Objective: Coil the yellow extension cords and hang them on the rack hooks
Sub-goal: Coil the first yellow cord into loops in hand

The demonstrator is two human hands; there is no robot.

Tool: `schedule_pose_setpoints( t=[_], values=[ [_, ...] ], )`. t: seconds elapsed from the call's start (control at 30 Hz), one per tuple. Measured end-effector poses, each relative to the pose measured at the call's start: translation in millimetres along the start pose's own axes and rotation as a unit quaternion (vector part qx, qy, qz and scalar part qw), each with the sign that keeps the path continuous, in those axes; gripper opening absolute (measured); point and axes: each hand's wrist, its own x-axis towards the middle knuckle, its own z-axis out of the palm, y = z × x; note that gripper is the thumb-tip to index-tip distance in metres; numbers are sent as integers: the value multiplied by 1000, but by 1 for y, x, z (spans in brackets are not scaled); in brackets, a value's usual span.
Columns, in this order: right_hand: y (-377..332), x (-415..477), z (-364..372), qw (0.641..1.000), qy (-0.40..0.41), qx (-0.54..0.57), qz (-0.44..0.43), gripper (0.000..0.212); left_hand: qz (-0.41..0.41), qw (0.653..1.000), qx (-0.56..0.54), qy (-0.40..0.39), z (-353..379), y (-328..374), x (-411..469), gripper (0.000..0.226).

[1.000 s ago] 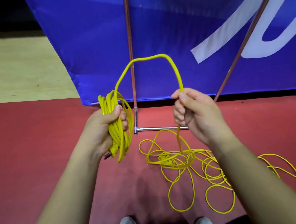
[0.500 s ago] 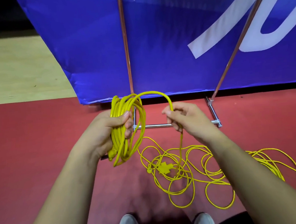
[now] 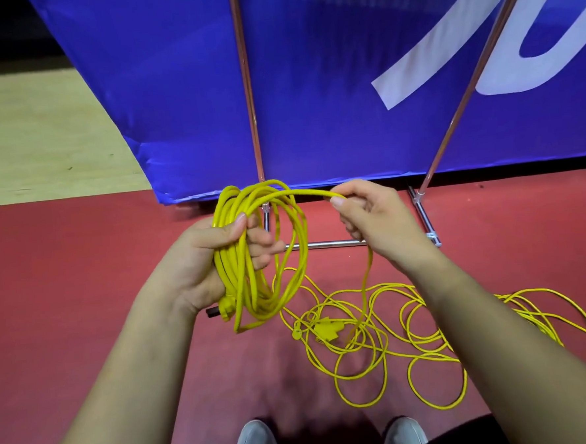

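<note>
Gripping coil (image 3: 243,276), left hand (image 3: 201,258); pinching strand (image 3: 310,194), right hand (image 3: 377,216); floor (image 3: 81,269) below.

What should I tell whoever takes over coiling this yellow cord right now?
Left hand: grip closed round the coil, several loops, plug end hanging below.
Right hand: pinches the strand that runs from the coil down to the loose cord tangled on the red floor.
Done: part of the cord is coiled.
Left: coil the rest, then hang it. No hooks are in view, only a metal frame.
</note>
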Motion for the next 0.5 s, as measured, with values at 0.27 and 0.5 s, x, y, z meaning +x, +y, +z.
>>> schedule_pose_setpoints(
  t=[0.27,0.5],
  values=[
    [85,-4,-2,940,-180,-254,139,17,88,981,-174,-17,-7,5,5,6],
    [67,-6,22,955,-178,-81,223,15,115,988,-80,67,-8,1,9,20]
  ],
)
